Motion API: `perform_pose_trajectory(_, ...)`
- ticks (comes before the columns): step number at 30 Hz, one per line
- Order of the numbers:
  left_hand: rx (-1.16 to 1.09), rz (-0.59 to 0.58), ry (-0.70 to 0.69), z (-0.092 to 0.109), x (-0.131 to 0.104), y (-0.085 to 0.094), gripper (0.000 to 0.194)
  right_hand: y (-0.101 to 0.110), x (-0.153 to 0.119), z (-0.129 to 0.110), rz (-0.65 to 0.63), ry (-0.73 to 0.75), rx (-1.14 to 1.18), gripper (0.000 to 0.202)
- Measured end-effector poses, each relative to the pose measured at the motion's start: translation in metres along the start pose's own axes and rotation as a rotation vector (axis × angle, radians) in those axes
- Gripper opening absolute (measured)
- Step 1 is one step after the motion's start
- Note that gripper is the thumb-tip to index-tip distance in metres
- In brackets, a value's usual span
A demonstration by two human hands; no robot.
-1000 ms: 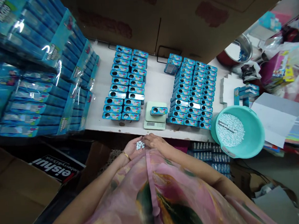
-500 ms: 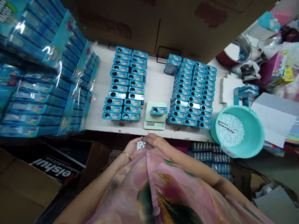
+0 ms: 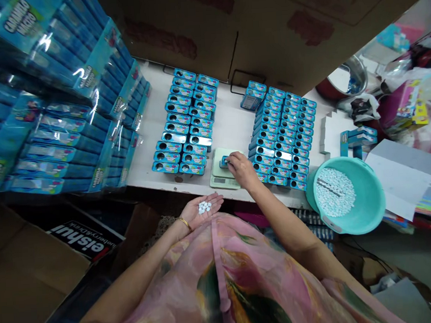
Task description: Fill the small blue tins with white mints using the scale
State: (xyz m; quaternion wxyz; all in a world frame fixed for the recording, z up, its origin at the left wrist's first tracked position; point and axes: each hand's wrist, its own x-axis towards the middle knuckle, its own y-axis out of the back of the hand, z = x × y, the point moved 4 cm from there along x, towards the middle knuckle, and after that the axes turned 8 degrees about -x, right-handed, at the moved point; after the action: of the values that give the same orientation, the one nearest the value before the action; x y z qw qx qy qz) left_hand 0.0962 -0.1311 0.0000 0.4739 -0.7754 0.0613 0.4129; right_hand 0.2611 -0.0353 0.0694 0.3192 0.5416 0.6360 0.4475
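Note:
My left hand (image 3: 203,209) lies palm up at the table's front edge, fingers stretched flat, holding a small heap of white candies (image 3: 204,207). A small blue tin (image 3: 223,162) with printed lettering sits on a pale green kitchen scale (image 3: 222,181). Over that tin is my right hand (image 3: 240,168), its fingertips pinched together at the top near the opening. Whatever is between those fingertips is hidden. The hand covers the tin's right part.
Rows of open-holed blue tins (image 3: 177,119) stand left of the scale, more tins (image 3: 270,133) right. A turquoise basin (image 3: 369,200) of white candies sits at the table's right end. Wrapped display boxes (image 3: 81,87) are stacked left; a large cardboard box (image 3: 258,30) stands behind.
My right hand has left the left palm and moved up and forward to the tin on the scale. The left hand has opened out flat with the candies on it.

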Motion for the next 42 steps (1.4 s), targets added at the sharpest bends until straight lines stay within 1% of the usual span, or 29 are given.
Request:
perform_pose_trajectory(2,-0.005,0.008,-0.005,0.001,-0.001,0.002,0.042,0.002,-0.007,0.0,0.023,-0.012,0.024,0.023)
perform_pose_trajectory(4,-0.001,0.011,-0.008,0.001,-0.002,0.004,0.042,0.004,-0.022,-0.003,0.048,-0.03,0.072,0.024)
perform_pose_trajectory(5,0.005,0.014,-0.011,0.002,-0.002,0.005,0.042,0.003,-0.031,-0.007,0.04,-0.029,0.085,0.025)
perform_pose_trajectory(7,0.021,0.027,-0.019,0.002,-0.002,0.006,0.041,-0.004,-0.051,-0.02,-0.048,0.034,0.089,0.024)
perform_pose_trajectory(10,0.046,0.063,-0.035,0.002,-0.002,0.005,0.039,-0.024,-0.08,-0.041,-0.261,0.18,0.083,0.023)
perform_pose_trajectory(12,0.061,0.083,-0.035,0.001,-0.002,0.004,0.038,-0.033,-0.093,-0.047,-0.327,0.183,0.082,0.023)
perform_pose_trajectory(14,0.066,0.09,-0.029,0.0,-0.003,0.003,0.038,-0.036,-0.099,-0.046,-0.324,0.131,0.083,0.023)
perform_pose_trajectory(16,0.065,0.088,-0.028,-0.001,-0.003,0.002,0.039,-0.033,-0.099,-0.041,-0.292,0.086,0.078,0.023)
perform_pose_trajectory(18,0.06,0.077,-0.023,-0.001,-0.003,0.002,0.04,-0.025,-0.095,-0.032,-0.228,0.047,0.057,0.023)
perform_pose_trajectory(22,0.045,0.062,0.009,-0.002,-0.003,0.001,0.042,-0.003,-0.08,-0.01,-0.033,-0.06,-0.002,0.025)
perform_pose_trajectory(24,0.041,0.058,0.014,-0.002,-0.003,0.001,0.044,0.006,-0.071,-0.001,0.044,-0.092,-0.037,0.025)
perform_pose_trajectory(27,0.04,0.033,0.024,-0.002,-0.003,0.002,0.045,0.015,-0.059,0.007,0.092,-0.096,-0.084,0.025)
perform_pose_trajectory(30,0.04,0.016,0.032,-0.002,-0.003,0.003,0.044,0.014,-0.049,0.009,0.073,-0.079,-0.121,0.026)
perform_pose_trajectory(35,0.044,0.045,0.011,-0.001,-0.004,0.004,0.04,0.002,-0.03,0.002,-0.088,-0.03,-0.201,0.028)
perform_pose_trajectory(37,0.034,0.045,-0.003,0.0,-0.005,0.002,0.039,-0.001,-0.024,-0.004,-0.116,-0.003,-0.209,0.03)
perform_pose_trajectory(40,-0.007,0.007,-0.033,0.003,-0.005,-0.004,0.039,-0.003,-0.026,-0.017,-0.107,0.011,-0.182,0.032)
perform_pose_trajectory(42,-0.034,-0.016,-0.063,0.005,-0.005,-0.008,0.038,-0.008,-0.037,-0.035,-0.15,0.072,-0.131,0.03)
